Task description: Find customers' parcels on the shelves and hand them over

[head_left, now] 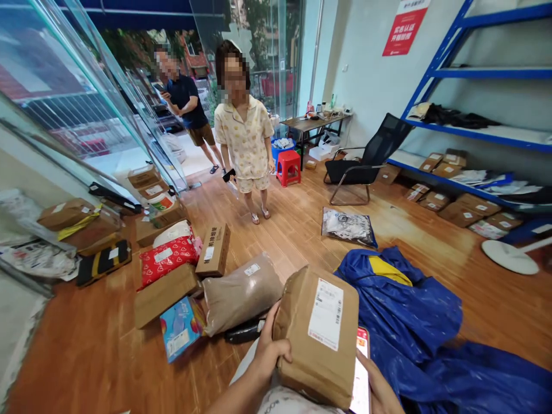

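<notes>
Along the left edge of the wooden floor (95, 356), under the glass wall, lie a taped brown carton (65, 213) and a black and yellow flat packet (103, 261). Further in, a red bag with white hearts (167, 257) rests on a plain cardboard box (164, 294), with a printed upright carton (214, 250) just beside it and a blue picture box (180, 328) at the near end of the heap. A grey-brown soft mailer (241, 293) lies next, touching a black wrapped item (245, 332). At the bottom middle the person's left hand (271, 351) grips the left edge of a brown padded parcel (319, 339), fingers curled over its side, the white label (326, 314) facing up. The parcel is held above the lap, over the near edge of the floor. The right hand (379, 391) is under the parcel's right side and holds a phone (361, 376) with a lit screen, thumb along its edge. Behind, a person in a pale printed outfit (245, 138) stands mid-floor holding a dark phone, and another person in a dark shirt (186, 103) stands at the doorway. To the right a blue tarpaulin sack (414, 322) spreads over the floor, a silver bag (348, 227) lies beyond it, and a black chair (366, 161) stands by the blue shelving (474, 129).
</notes>
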`<state>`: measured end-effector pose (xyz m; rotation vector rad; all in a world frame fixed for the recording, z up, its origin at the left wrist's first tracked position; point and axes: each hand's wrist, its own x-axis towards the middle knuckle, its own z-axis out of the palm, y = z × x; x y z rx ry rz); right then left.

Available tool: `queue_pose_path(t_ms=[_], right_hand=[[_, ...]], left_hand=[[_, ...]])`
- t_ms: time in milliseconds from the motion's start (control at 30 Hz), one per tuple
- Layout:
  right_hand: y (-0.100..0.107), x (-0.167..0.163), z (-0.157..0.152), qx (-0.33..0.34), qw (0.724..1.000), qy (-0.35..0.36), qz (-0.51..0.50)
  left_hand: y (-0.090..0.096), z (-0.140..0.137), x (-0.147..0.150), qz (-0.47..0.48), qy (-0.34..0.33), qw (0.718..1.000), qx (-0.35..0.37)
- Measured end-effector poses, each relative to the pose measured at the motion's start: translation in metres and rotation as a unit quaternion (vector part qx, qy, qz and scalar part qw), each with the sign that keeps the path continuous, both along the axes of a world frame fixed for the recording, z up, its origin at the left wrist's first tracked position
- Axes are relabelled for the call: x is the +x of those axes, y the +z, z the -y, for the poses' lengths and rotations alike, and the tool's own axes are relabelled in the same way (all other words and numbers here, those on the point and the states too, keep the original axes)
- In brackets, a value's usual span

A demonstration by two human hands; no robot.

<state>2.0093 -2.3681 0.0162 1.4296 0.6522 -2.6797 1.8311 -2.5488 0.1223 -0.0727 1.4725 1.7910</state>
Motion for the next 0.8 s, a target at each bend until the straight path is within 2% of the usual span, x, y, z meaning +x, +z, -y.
queue_pose_path(t_ms=[100,200,267,367,433,533,700,800], right_hand=[[0.000,0.007,-0.006,0.028,0.999,-0.036,0.002],[0.007,-0.005,-0.019,0.035,0.996,-0.071,-0.027],[0.016,-0.027,-0.036,0.068,0.992,-0.092,-0.058],[0.032,-0.082,-0.079,0.121,0.983,-0.096,-0.103],[0.040,-0.132,-0.116,0.150,0.975,-0.091,-0.139],[0.048,-0.227,-0.177,0.186,0.962,-0.049,-0.192],[0.058,-0.420,-0.284,0.212,0.948,0.033,-0.234],[0.065,-0.538,-0.347,0.209,0.943,0.084,-0.244]], left_hand=[[0.016,-0.022,-0.011,-0.025,-0.057,0.998,0.020],[0.029,-0.043,-0.034,-0.067,-0.108,0.992,0.024],[0.034,-0.058,-0.056,-0.096,-0.123,0.987,0.030],[0.038,-0.086,-0.099,-0.148,-0.110,0.982,0.052],[0.040,-0.109,-0.137,-0.169,-0.088,0.979,0.066],[0.039,-0.148,-0.210,-0.172,-0.056,0.981,0.075],[0.035,-0.227,-0.365,-0.184,0.040,0.980,0.071],[0.040,-0.279,-0.458,-0.181,0.098,0.977,0.057]])
